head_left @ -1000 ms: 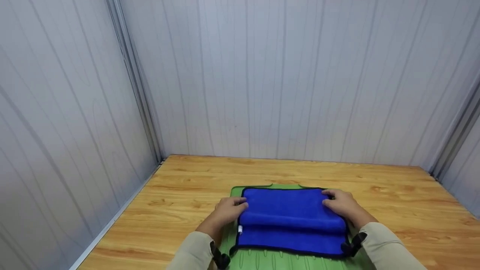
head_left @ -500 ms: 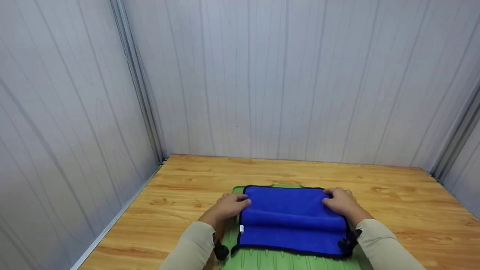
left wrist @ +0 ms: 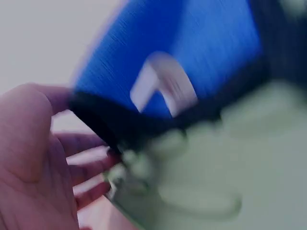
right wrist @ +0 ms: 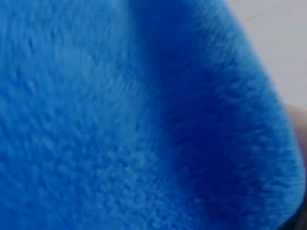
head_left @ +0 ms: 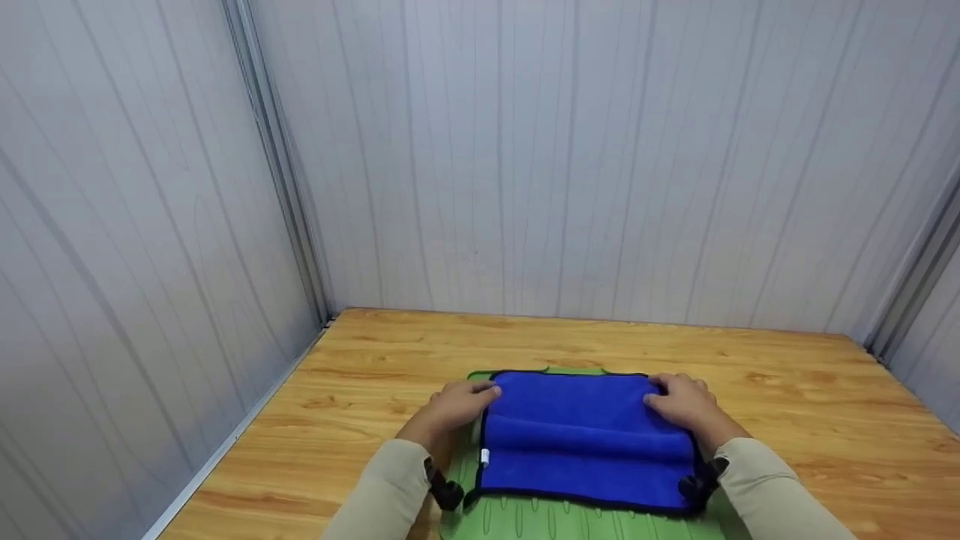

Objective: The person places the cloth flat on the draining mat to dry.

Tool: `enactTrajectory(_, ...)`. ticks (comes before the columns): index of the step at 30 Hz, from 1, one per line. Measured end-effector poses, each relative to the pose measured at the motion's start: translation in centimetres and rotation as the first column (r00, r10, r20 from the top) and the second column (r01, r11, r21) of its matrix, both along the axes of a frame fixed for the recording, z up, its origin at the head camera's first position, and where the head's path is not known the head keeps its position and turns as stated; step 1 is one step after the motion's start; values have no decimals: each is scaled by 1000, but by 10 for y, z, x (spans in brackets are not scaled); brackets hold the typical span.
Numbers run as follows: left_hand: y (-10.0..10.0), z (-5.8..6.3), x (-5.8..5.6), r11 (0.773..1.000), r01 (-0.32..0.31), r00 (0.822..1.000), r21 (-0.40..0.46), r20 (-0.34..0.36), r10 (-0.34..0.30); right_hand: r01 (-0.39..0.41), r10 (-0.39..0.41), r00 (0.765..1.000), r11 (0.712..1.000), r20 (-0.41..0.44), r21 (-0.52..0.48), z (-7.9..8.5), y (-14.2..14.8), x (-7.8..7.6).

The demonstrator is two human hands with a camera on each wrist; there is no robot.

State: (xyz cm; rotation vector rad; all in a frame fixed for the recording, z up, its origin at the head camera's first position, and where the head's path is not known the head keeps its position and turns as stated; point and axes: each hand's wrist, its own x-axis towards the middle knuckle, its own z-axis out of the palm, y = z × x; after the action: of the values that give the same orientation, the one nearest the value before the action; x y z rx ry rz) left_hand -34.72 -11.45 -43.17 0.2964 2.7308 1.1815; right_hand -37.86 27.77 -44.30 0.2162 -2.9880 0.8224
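Observation:
A blue plush towel [head_left: 577,401] with black edging lies over a green ribbed board [head_left: 551,519], with a raised fold running across its middle. My left hand [head_left: 452,409] pinches the towel's left edge near the far corner; in the left wrist view its thumb is partly behind the cloth and the other fingers reach below the black edging. At the far right corner, my right hand [head_left: 684,401] pinches the edge between thumb and fingers. A small white label [head_left: 485,456] sticks out from the left edge. Cloth fills most of the right wrist view, hiding nearly all of that hand.
The board rests on a wood-grain table [head_left: 337,420]. Pale panelled walls [head_left: 480,187] enclose the table at the back and both sides. Black wrist straps with small dark mounts [head_left: 446,495] hang near the towel's near corners.
My left hand has shifted slightly away from me and to the right along the towel's left edge, and the far left corner has moved with it. My right hand stays nearly still.

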Motion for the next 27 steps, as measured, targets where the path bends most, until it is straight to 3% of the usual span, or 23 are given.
enactTrajectory(5, -1, 3, 22, 999, -18, 998, 33, -57, 20, 16, -14, 1000, 992, 11, -128, 6, 7, 23)
enactTrajectory(11, -3, 3, 43, 996, 19, 999, 88, -38, -16, 3, -5, 1000, 979, -9, -203, 3, 21, 59)
enactTrajectory(18, -5, -5, 52, 991, 125, 990, 54, -79, -120, -52, 64, 997, 964, 37, -262, -8, 29, 92)
enactTrajectory(24, -5, -14, 58, 988, 146, 983, 41, -116, -141, -214, 209, 977, 952, -46, -219, -15, 38, 104)
enactTrajectory(27, -3, -17, 62, 988, 153, 979, 25, -137, -148, -232, 224, 973, 952, -62, -201, -18, 41, 112)
